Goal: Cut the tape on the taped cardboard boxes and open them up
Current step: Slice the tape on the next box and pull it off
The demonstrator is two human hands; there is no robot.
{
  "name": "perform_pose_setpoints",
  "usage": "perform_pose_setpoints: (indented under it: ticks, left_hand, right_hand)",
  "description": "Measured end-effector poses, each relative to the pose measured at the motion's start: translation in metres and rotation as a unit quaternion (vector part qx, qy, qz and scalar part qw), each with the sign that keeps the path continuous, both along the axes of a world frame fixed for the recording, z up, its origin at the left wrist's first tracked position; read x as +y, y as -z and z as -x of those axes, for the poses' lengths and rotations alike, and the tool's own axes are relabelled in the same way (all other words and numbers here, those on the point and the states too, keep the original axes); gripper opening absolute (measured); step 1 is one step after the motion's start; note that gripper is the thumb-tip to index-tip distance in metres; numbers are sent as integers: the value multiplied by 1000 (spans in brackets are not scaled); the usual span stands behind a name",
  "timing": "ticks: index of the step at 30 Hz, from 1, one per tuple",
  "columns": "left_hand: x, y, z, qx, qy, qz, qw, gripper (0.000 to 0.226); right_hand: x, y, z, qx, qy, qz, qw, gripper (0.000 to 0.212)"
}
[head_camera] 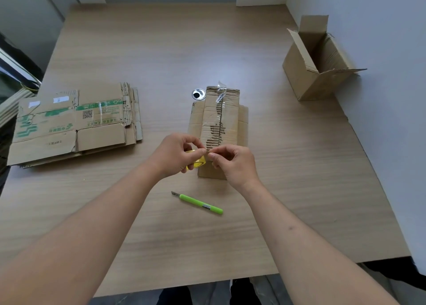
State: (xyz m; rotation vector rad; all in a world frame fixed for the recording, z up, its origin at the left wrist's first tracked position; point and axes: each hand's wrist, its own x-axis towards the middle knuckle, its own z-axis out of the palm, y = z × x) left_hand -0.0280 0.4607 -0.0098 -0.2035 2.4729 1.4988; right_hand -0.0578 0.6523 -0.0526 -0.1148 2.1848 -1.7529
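Note:
A small cardboard box (227, 118) stands in the middle of the table, its top flaps closed with torn, partly peeled clear tape along the seam. My left hand (176, 153) grips a yellowish roll of clear tape (198, 163) just in front of the box. My right hand (235, 164) pinches the tape's free end at the roll, fingertips meeting those of the left hand. A green utility knife (200, 204) lies on the table nearer me, blade pointing left, untouched.
A stack of flattened cardboard boxes (73, 125) with green print lies at the left. An opened box (318, 60) stands at the far right by the wall. A round metal cable grommet (198, 94) sits behind the middle box. The table's (161, 51) near edge is close to my body.

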Motion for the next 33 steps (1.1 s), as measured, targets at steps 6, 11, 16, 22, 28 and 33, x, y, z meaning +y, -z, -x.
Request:
perform_pose_setpoints:
  ticks: [6,11,16,22,28,33]
  left_hand:
    - [-8,3,0,-69,89,-72,991,34]
    - [-23,-3,7,-53,93,100,989,49]
    - [-26,0,10,-8,92,200,975,35]
    - [-40,7,13,-41,117,260,958,44]
    - [-36,21,21,33,75,441,894,85]
    - [-43,34,22,6,95,422,902,92]
  right_hand:
    - [5,4,5,28,75,-110,991,6]
    - [10,0,7,36,100,-142,984,8]
    - [12,-3,13,29,139,-164,976,14]
    - [33,0,11,3,148,-196,969,8]
    - [37,3,15,-12,180,-192,965,9]
    - [46,12,15,-42,171,-194,965,10]
